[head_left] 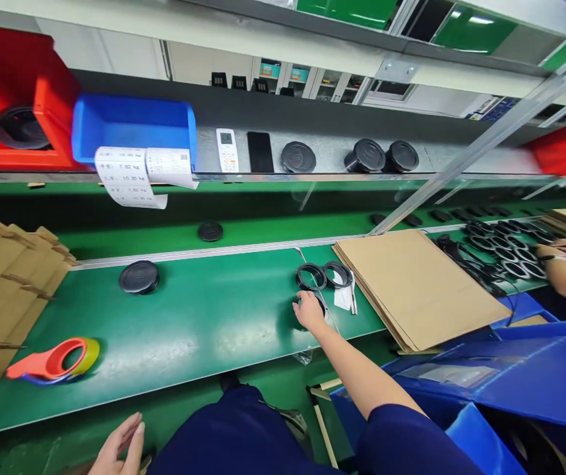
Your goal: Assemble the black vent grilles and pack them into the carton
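Observation:
My right hand [307,310] reaches out over the green bench [198,323] and lies on a black round part, its fingers curled over it; most of that part is hidden. Just beyond it sit two black rings [323,275] side by side, next to a small white piece [344,298]. My left hand [117,448] hangs low at the bench's front edge near my lap, fingers stretched out, holding nothing. A black round cap [139,276] rests farther left on the bench.
A red tape dispenser with yellow tape [55,361] lies front left beside cardboard dividers [0,284]. A stack of cardboard sheets [416,287] lies right. Blue bins [510,376] stand below right. Another person's arm [565,264] works among several black rings at far right. A shelf holds red and blue bins.

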Demonstrator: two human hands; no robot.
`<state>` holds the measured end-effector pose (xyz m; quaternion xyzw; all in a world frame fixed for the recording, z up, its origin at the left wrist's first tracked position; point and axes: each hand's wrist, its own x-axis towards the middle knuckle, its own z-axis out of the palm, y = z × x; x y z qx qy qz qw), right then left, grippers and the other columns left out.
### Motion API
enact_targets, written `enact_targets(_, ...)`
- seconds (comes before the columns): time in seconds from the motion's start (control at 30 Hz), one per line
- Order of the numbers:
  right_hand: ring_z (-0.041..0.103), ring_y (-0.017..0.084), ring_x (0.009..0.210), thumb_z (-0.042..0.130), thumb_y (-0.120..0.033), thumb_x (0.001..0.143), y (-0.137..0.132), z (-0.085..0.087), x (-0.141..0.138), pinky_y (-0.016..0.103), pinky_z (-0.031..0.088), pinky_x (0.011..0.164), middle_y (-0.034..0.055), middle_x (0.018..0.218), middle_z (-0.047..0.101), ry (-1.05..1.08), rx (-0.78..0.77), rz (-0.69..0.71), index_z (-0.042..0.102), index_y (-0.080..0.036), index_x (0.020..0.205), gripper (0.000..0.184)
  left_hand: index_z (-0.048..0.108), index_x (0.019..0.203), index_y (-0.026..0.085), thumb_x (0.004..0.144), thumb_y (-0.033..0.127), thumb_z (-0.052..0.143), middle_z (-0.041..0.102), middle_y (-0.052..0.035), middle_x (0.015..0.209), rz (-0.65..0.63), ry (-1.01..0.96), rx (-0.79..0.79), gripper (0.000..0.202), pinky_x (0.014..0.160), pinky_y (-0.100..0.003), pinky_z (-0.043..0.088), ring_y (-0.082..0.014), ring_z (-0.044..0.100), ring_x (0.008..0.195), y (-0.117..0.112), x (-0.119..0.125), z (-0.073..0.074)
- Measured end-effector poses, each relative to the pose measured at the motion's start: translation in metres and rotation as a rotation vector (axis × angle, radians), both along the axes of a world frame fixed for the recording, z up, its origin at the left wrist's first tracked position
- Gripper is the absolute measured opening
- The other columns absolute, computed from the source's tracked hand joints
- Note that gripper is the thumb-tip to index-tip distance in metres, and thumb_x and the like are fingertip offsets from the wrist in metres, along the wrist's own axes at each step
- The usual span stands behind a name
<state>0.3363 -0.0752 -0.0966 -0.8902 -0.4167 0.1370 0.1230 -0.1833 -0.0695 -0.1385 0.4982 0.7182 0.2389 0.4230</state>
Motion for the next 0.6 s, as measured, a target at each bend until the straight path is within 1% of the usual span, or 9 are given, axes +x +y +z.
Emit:
enact_targets(0.07, 0.049, 0.023, 0.112, 0.051, -0.022, 0.087, 0.014, -0.005, 0.000, 0.030, 0.035, 0.095, 0.0141, 0.124, 0.049, 0.035, 0.005, 0.016, 0.053, -0.012, 0.120, 0.034, 0.069, 0.090, 0.032, 0.057, 0.057, 0.065, 0.073, 0.0014, 0.101, -0.010, -0.016, -0.014, 0.041, 0.077, -0.040, 0.058, -0.0313, 0.067, 0.099, -0.001, 0.001, -0.005)
enact_targets(0.13, 0.053, 0.021, 0.106, 0.055, -0.023, 0.085, 0.033, -0.011, -0.005, 0.029, 0.038, 0.091, 0.0118, 0.121, 0.052, 0.087, -0.004, 0.040, 0.055, -0.015, 0.117, 0.033, 0.069, 0.092, 0.028, 0.055, 0.059, 0.066, 0.073, -0.0016, 0.101, -0.030, -0.019, -0.046, 0.048, 0.077, -0.039, 0.059, -0.0309, 0.067, 0.100, 0.000, 0.002, -0.013)
enact_targets(0.17, 0.055, 0.020, 0.104, 0.058, -0.024, 0.083, 0.046, -0.015, -0.009, 0.029, 0.040, 0.090, 0.0106, 0.119, 0.053, 0.115, -0.007, 0.057, 0.057, -0.016, 0.115, 0.032, 0.068, 0.094, 0.026, 0.055, 0.060, 0.065, 0.073, -0.0030, 0.102, -0.042, -0.019, -0.051, 0.052, 0.079, -0.038, 0.059, -0.0304, 0.067, 0.100, -0.001, 0.003, -0.017)
enact_targets(0.23, 0.057, 0.018, 0.099, 0.062, -0.024, 0.081, 0.073, -0.022, -0.018, 0.029, 0.041, 0.089, 0.0080, 0.113, 0.057, 0.174, -0.004, 0.097, 0.059, -0.019, 0.111, 0.031, 0.067, 0.097, 0.023, 0.058, 0.062, 0.063, 0.072, -0.0049, 0.105, -0.052, -0.026, -0.011, 0.055, 0.088, -0.038, 0.056, -0.0287, 0.066, 0.101, -0.002, 0.007, -0.024)
enact_targets(0.33, 0.059, 0.017, 0.097, 0.067, -0.022, 0.076, 0.120, -0.031, -0.031, 0.029, 0.042, 0.091, 0.0053, 0.106, 0.061, 0.271, 0.019, 0.154, 0.062, -0.020, 0.103, 0.027, 0.065, 0.100, 0.022, 0.065, 0.061, 0.061, 0.071, -0.0059, 0.109, -0.038, -0.048, 0.068, 0.052, 0.098, -0.039, 0.050, -0.0270, 0.066, 0.102, -0.004, 0.016, -0.030)
enact_targets(0.4, 0.060, 0.018, 0.097, 0.071, -0.019, 0.072, 0.153, -0.034, -0.038, 0.030, 0.043, 0.092, 0.0047, 0.101, 0.063, 0.346, 0.032, 0.169, 0.064, -0.019, 0.096, 0.025, 0.065, 0.100, 0.022, 0.066, 0.061, 0.060, 0.071, -0.0064, 0.109, 0.003, -0.056, 0.077, 0.051, 0.097, -0.040, 0.051, -0.0276, 0.066, 0.102, -0.006, 0.020, -0.032)
enact_targets(0.5, 0.061, 0.017, 0.092, 0.076, -0.016, 0.068, 0.208, -0.034, -0.048, 0.030, 0.046, 0.089, 0.0029, 0.091, 0.065, 0.485, 0.044, 0.145, 0.064, -0.018, 0.089, 0.024, 0.065, 0.100, 0.022, 0.065, 0.062, 0.060, 0.071, -0.0067, 0.109, 0.111, -0.059, 0.071, 0.053, 0.095, -0.040, 0.052, -0.0286, 0.065, 0.104, -0.008, 0.021, -0.036)
enact_targets(0.53, 0.062, 0.016, 0.087, 0.075, -0.017, 0.070, 0.227, -0.034, -0.052, 0.030, 0.048, 0.085, 0.0022, 0.088, 0.065, 0.542, 0.045, 0.125, 0.064, -0.018, 0.089, 0.023, 0.066, 0.099, 0.022, 0.064, 0.062, 0.061, 0.072, -0.0067, 0.108, 0.138, -0.059, 0.060, 0.054, 0.095, -0.040, 0.053, -0.0289, 0.065, 0.104, -0.008, 0.020, -0.038)
enact_targets(0.6, 0.062, 0.014, 0.079, 0.071, -0.022, 0.077, 0.268, -0.033, -0.059, 0.029, 0.052, 0.076, 0.0014, 0.086, 0.065, 0.669, 0.051, 0.069, 0.062, -0.015, 0.095, 0.021, 0.066, 0.097, 0.021, 0.062, 0.063, 0.062, 0.072, -0.0065, 0.106, 0.157, -0.062, 0.036, 0.055, 0.093, -0.038, 0.054, -0.0289, 0.066, 0.103, -0.009, 0.018, -0.041)
